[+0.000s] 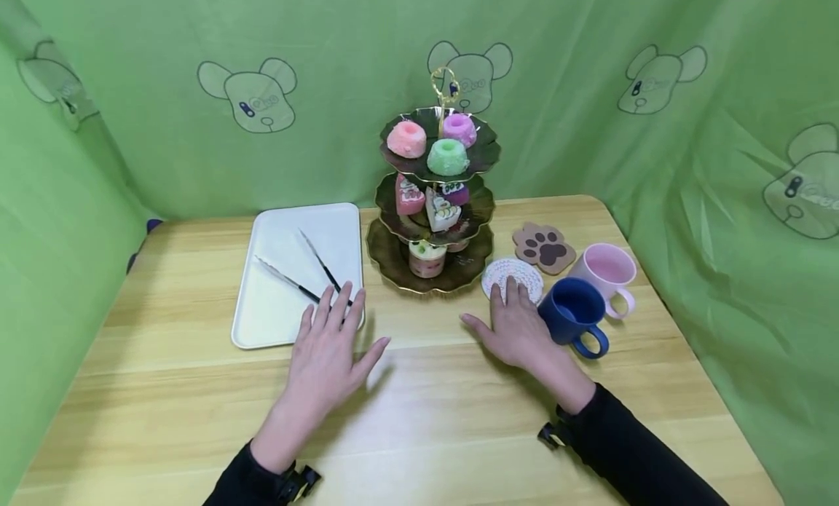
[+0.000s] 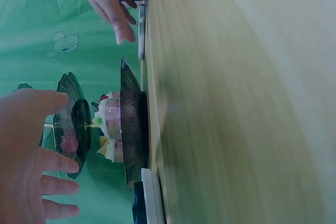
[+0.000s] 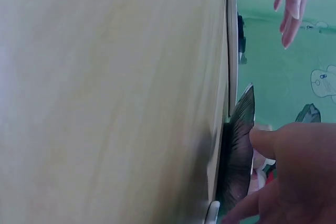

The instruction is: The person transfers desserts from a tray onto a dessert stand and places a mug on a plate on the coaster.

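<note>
My left hand [image 1: 325, 357] is spread flat in the air near the front right corner of a white tray [image 1: 262, 233], holding nothing. Two slim utensils with silver ends and black handles, one of them a left utensil [image 1: 283, 276], lie on the tray; the fingers partly cover their handles in the head view. The right hand [image 1: 521, 331], fingers extended, reaches over the front edge of a round white woven coaster [image 1: 514, 271]. Whether its fingertips touch the coaster I cannot tell. Just right of that hand stands a dark blue mug [image 1: 572, 309].
A three-tier stand [image 1: 393, 266] bears toy-like cakes, among them a green ring cake [image 1: 448, 157] and a cup dessert [image 1: 427, 261]. Behind the blue mug stand a pink mug [image 1: 606, 269] and a brown paw-print coaster [image 1: 544, 247]. Green curtains [image 1: 354, 91] enclose the wooden table [image 1: 432, 418].
</note>
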### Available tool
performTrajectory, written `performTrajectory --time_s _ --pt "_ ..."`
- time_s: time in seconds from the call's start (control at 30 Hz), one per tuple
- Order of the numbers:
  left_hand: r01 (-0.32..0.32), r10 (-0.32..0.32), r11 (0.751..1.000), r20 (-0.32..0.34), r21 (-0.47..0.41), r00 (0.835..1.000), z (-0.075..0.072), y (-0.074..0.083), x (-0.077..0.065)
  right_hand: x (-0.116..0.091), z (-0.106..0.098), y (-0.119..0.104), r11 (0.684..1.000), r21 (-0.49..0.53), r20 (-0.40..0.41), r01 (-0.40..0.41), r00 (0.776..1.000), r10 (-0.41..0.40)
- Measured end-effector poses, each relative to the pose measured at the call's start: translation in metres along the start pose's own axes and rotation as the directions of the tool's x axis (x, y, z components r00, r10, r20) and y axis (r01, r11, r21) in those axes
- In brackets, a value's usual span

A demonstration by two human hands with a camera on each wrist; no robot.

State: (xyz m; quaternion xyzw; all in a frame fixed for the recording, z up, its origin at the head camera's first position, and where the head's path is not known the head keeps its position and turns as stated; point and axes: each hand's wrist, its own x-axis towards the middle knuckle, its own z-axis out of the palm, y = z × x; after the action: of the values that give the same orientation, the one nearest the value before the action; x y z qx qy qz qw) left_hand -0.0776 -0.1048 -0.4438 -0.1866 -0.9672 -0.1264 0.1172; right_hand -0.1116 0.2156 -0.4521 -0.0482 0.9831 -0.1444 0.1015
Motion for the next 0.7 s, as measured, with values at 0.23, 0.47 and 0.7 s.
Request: performTrajectory --time_s 0.23,0.47,0.7 --pt "0.031 -0.031 1.0 0.02 0.005 0.999 0.001 -0.007 0.0 0.001 0.0 0.0 0.999 -0.046 0.056 0.001 0.998 0.001" --pt "0.057 -0.056 0.998 0.038 -0.006 0.998 -0.002 -0.013 0.0 -0.01 -0.001 -0.014 0.995 -0.076 0.099 0.061 0.994 -0.053" --pt "0.071 -0.071 0.997 0.031 -0.004 0.997 -0.005 -0.019 -0.001 -0.022 0.0 -0.03 0.99 -0.06 0.145 0.13 0.982 -0.12"
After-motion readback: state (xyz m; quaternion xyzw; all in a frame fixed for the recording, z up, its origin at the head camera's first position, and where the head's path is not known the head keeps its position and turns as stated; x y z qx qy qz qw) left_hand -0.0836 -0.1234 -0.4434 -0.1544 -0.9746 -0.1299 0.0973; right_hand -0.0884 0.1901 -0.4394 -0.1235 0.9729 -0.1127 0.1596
